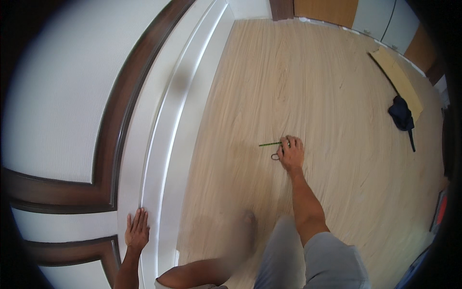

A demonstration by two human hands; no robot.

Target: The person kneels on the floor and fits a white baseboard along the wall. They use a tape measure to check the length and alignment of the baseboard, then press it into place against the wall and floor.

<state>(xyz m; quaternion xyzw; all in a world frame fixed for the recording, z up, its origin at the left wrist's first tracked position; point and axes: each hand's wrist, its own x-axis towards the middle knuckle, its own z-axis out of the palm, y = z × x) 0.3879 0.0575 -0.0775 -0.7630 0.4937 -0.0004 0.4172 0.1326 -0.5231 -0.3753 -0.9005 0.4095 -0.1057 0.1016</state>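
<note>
Grey sleeve [332, 262] nearest. Right hand [291, 150] curled round green strip [269, 144], free end left of fingers; left hand [137, 230] flat on white panel [129, 188], likely bracing.

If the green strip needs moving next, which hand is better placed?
Right, I'd judge: the right hand is at the right end of the green strip, low over the wooden floor. The left hand lies against the white panelling, well away.
</note>
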